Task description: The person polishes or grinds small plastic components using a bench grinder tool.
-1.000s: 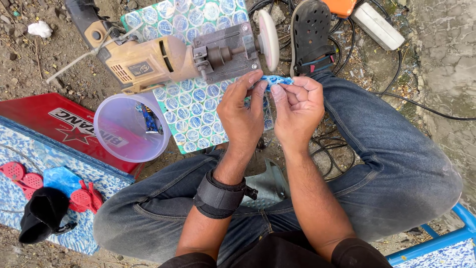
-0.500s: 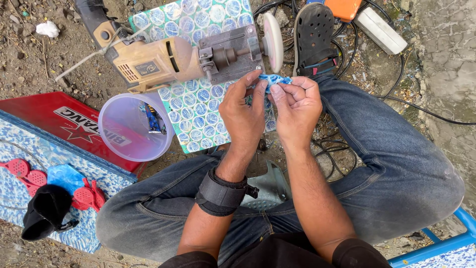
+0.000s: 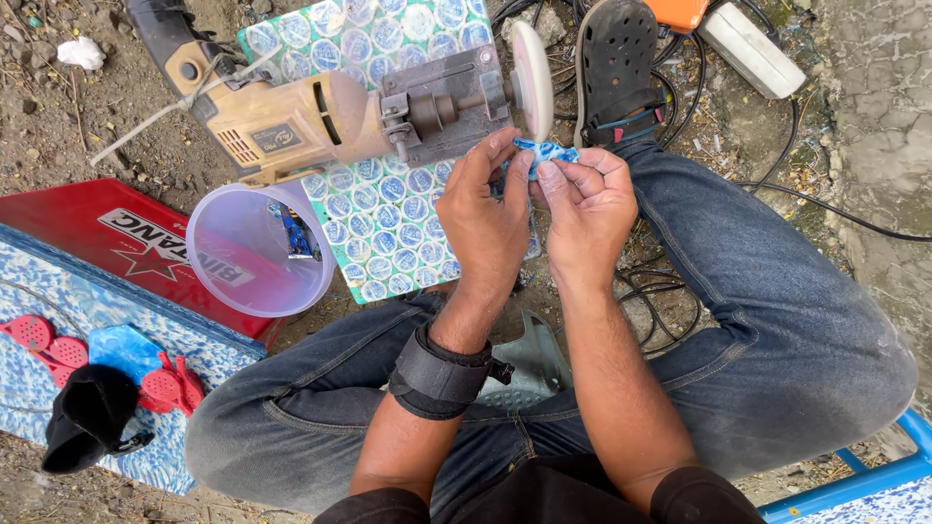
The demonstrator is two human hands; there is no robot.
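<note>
Pinching a small blue piece [image 3: 541, 152] between both hands, left hand [image 3: 490, 209] and right hand [image 3: 587, 204] hold it just near of the grinding disc [image 3: 531, 66]; long axis runs left-right.

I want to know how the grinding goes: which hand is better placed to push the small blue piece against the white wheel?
Probably the left hand. Its fingers pinch the blue piece right beside the white wheel. The right hand holds the piece's far end, farther from the wheel.
</note>
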